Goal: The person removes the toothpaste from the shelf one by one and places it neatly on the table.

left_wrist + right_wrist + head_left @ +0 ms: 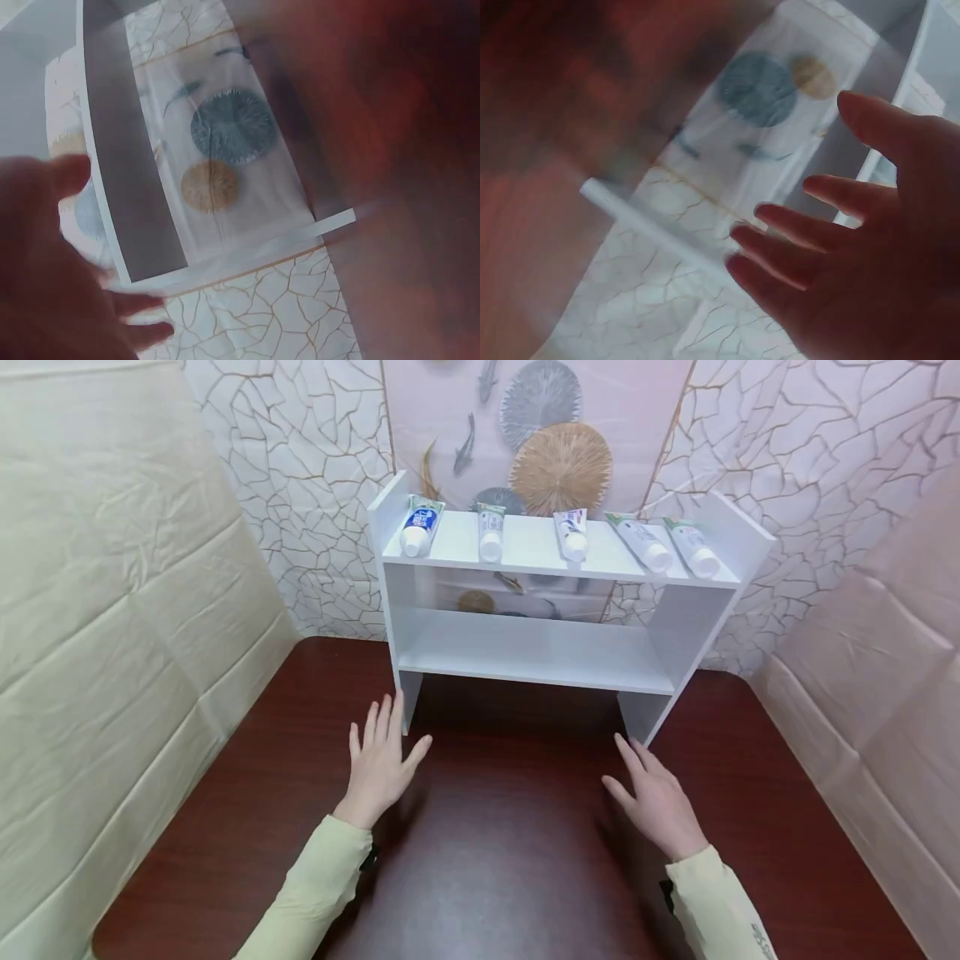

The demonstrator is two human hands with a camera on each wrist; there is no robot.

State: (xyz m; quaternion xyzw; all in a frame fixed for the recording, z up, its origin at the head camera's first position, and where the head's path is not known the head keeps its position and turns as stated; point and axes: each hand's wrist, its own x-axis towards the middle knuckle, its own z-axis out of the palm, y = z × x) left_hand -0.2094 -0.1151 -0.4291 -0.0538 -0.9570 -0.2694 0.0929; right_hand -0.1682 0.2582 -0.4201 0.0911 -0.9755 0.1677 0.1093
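Across the head view, a white two-tiered shelf (536,643) stands on a dark red-brown table (480,877), before a crackle-patterned wall (315,468) and a hanging (480,393) printed with grey and tan discs. Five tubes lie in a row along its upper board, white caps toward the person: a blue-labelled tube (422,525) at the left end, then a slim pale tube (491,531), a white tube (572,533) near the middle, and two green-ended tubes (642,541) toward the right, set aslant. Over the table, the left hand (378,772) has its fingers straight and somewhat spread, thumb well out, their tips beside the shelf's left foot — contact cannot be judged. The right hand (660,806) extends likewise near the right foot, thumb held apart. Left wrist view: the left hand shows dark and blurred at the left side, its thumb overlapping the tilted outline of the shelf. Right wrist view: the right hand enters from the right — fingers extended and separated, thumb uppermost — with the shelf's boards and the printed discs behind.
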